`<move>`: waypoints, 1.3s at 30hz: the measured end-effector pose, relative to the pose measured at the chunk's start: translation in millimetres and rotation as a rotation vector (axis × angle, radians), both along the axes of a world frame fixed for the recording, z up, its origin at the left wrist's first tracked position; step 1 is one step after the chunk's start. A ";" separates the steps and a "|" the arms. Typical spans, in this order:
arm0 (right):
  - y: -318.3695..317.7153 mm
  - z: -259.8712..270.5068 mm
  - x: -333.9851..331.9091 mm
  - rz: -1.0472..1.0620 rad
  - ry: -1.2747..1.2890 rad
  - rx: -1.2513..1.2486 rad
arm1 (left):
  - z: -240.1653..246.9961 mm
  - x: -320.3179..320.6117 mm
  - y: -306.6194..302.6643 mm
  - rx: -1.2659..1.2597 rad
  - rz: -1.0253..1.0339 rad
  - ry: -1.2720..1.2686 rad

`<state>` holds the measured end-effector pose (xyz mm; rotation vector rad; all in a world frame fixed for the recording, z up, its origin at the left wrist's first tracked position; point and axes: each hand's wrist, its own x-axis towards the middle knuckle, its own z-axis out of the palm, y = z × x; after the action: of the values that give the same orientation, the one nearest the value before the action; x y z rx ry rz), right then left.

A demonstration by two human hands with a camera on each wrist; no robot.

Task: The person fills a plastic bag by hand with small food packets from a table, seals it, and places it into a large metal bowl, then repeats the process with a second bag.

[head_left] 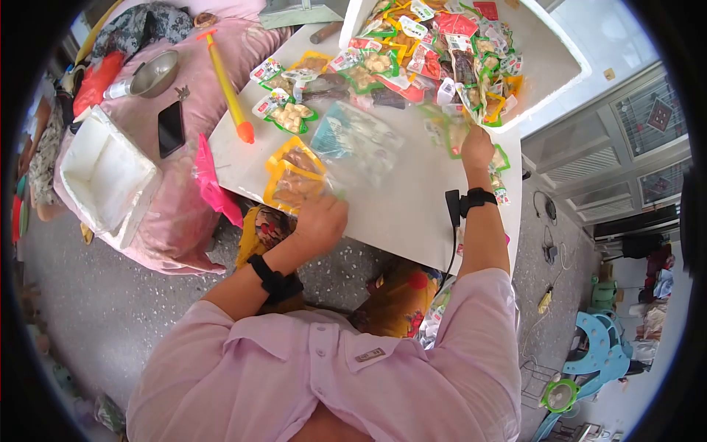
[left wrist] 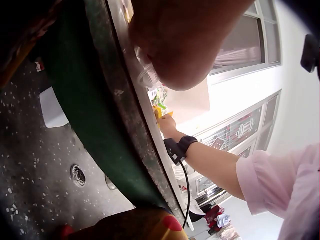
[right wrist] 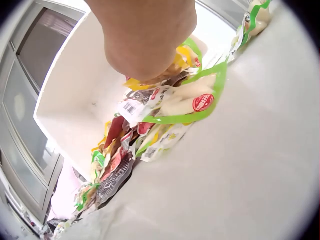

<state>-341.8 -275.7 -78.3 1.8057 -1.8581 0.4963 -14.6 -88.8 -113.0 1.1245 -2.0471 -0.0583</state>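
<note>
At the table's front edge, my left hand (head_left: 322, 219) has its fingers curled at the near end of a clear plastic bag (head_left: 361, 144) with blue-green print, beside two yellow-edged packets (head_left: 296, 177). The left wrist view shows clear plastic (left wrist: 147, 75) by this hand (left wrist: 185, 40). My right hand (head_left: 477, 151) reaches to the heap of food packets (head_left: 427, 51) at the white foam box's opening and pinches a yellow-edged packet (right wrist: 186, 56); its fingertips are largely hidden. A green-edged packet (right wrist: 192, 100) lies just below that hand (right wrist: 150, 45).
Several packets (head_left: 291, 116) lie along the table's back left. The white foam box (head_left: 549, 66) stands at the back right. On the pink-covered surface to the left are an empty foam box (head_left: 107, 173), a phone (head_left: 171, 129), a metal bowl (head_left: 155, 74) and a yellow toy (head_left: 224, 81).
</note>
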 end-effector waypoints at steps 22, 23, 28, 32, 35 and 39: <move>151.3 69.2 106.6 0.800 -0.719 0.709 | 15.8 5.7 25.8 0.371 0.127 -0.011; 149.6 68.4 119.0 0.823 -0.587 0.741 | 15.3 4.4 24.2 0.376 0.124 -0.017; 134.0 52.8 174.8 0.900 -0.213 0.724 | 31.0 0.9 23.1 0.484 0.092 0.045; 128.5 58.2 200.0 0.784 -0.016 0.815 | 4.5 4.0 0.9 0.452 0.107 0.184; 111.0 34.5 191.1 0.858 -0.270 0.758 | 4.0 12.2 -6.0 0.512 0.118 0.174; 125.7 29.9 159.0 0.754 -0.916 0.687 | 12.3 9.0 -4.3 0.601 0.222 0.183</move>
<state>-182.8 -150.1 -48.3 3.1566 -1.9316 1.2235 -5.6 -93.2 -100.7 1.6334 -1.7703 -0.6756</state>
